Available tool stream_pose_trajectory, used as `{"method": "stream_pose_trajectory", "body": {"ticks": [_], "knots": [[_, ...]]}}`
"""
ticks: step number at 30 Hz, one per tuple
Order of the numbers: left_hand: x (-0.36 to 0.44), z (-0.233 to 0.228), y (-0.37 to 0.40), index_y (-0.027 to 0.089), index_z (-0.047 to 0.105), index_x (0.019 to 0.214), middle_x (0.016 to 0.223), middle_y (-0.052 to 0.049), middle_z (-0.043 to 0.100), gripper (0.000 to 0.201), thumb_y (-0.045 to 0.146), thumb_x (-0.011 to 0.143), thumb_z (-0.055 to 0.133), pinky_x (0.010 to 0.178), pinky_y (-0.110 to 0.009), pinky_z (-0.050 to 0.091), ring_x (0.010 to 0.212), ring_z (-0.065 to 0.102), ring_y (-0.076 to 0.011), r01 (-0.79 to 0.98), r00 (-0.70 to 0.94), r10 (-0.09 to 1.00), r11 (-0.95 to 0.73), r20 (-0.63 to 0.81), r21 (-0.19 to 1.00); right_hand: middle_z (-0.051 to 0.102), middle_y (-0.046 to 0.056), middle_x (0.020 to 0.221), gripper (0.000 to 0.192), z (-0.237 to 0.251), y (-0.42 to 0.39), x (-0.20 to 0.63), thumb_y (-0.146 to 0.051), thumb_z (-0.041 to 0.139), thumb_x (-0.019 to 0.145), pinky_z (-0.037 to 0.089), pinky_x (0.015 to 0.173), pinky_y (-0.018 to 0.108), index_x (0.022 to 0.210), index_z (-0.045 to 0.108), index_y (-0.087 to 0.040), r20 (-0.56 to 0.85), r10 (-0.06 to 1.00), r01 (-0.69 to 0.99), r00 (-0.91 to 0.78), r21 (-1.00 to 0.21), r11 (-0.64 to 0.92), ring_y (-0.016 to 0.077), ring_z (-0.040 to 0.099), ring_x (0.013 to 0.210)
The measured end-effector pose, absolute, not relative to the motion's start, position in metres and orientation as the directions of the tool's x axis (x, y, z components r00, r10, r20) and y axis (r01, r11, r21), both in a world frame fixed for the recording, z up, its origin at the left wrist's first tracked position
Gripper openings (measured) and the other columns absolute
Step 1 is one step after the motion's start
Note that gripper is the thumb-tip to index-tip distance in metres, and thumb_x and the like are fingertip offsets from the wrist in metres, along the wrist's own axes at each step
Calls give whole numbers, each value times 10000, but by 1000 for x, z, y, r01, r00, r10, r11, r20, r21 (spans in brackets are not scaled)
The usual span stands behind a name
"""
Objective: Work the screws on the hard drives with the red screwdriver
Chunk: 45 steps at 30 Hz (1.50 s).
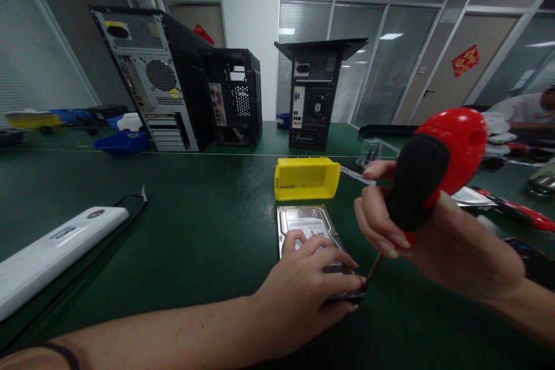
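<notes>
A: Near edge of the table (pixel 182 231): my left hand (pixel 303 283) lies flat, fingers spread, pressing the hard drive (pixel 309 225). Right hand (pixel 416 231) wrapped around the screwdriver (pixel 429 173).

B: Step?

A: Working a screw at the drive's near right corner, I judge. Next move calls for keeping the tip seated and turning steadily.

B: Orientation?

A: Long axis runs away from me, toward the yellow bin (pixel 306 178). Computer towers (pixel 173 81) beyond.

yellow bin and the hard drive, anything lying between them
Nothing. In the head view only a narrow strip of bare green mat separates the yellow bin from the hard drive, which the left hand presses down.
</notes>
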<state>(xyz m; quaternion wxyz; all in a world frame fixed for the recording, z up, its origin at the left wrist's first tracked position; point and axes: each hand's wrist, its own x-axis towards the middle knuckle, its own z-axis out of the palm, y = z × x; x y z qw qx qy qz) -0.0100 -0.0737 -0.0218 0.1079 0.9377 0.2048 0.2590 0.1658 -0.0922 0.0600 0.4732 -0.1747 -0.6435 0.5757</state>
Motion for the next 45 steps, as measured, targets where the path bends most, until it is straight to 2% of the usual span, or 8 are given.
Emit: {"method": "stream_pose_trajectory", "body": {"ticks": [6, 16, 20, 27, 30, 35, 41, 45], "knots": [[-10, -21, -74, 318, 573, 1100, 1193, 48, 596, 216, 322, 885, 555, 854, -365, 200, 1100, 483, -180, 323, 779, 440, -893, 448, 314, 401, -8, 656, 171, 59, -91, 166, -412, 523, 855, 304, 463, 251, 912, 531, -251, 404, 760, -329, -509, -907, 262, 121, 359, 570], [-10, -20, -74, 319, 567, 1112, 1199, 46, 583, 230, 316, 882, 559, 872, -376, 202, 1105, 472, -183, 332, 784, 444, -890, 434, 313, 446, -23, 676, 154, 55, -88, 166, -388, 528, 858, 343, 471, 229, 893, 476, -247, 422, 722, -353, -549, -900, 257, 111, 416, 573], [-10, -20, -74, 320, 564, 1118, 1199, 50, 581, 242, 304, 876, 567, 881, -378, 211, 1110, 475, -185, 327, 792, 441, -891, 423, 315, 404, -47, 625, 155, 53, -86, 166, -403, 502, 874, 344, 482, 212, 915, 473, -256, 434, 712, -352, -552, -895, 272, 88, 356, 525], [-10, -19, -75, 324, 562, 1127, 1201, 39, 588, 244, 311, 883, 560, 892, -386, 205, 1119, 472, -188, 331, 791, 451, -884, 413, 330, 436, -23, 661, 511, 58, -90, 162, -684, 325, 817, 398, 496, 257, 1087, 468, -274, 406, 750, -297, -522, -911, 287, 122, 384, 527], [-10, -18, -75, 331, 556, 1130, 1214, 47, 580, 251, 307, 881, 566, 880, -385, 199, 1123, 469, -186, 342, 794, 456, -882, 401, 325, 452, -21, 628, 467, 59, -89, 160, -629, 293, 863, 395, 497, 255, 1071, 482, -256, 447, 761, -319, -471, -890, 325, 121, 395, 504], [-10, -18, -75, 335, 557, 1120, 1206, 54, 587, 234, 321, 886, 556, 866, -386, 195, 1115, 475, -187, 343, 797, 451, -886, 403, 313, 505, -5, 625, 410, 58, -84, 161, -578, 329, 883, 393, 525, 258, 967, 535, -234, 470, 776, -319, -421, -878, 358, 135, 458, 557], [-10, -17, -76, 322, 564, 1122, 1212, 40, 583, 238, 316, 883, 562, 869, -380, 220, 1117, 479, -191, 359, 799, 454, -886, 394, 293, 528, -6, 667, 308, 59, -77, 171, -521, 564, 797, 413, 560, 283, 916, 570, -237, 481, 784, -255, -392, -876, 409, 132, 475, 577], [-10, -16, -76, 324, 567, 1114, 1204, 56, 579, 244, 307, 871, 580, 868, -368, 226, 1108, 485, -180, 367, 794, 458, -886, 400, 285, 554, -4, 702, 306, 59, -75, 177, -485, 615, 767, 413, 586, 302, 948, 556, -245, 508, 736, -233, -447, -861, 452, 149, 505, 630]]}}
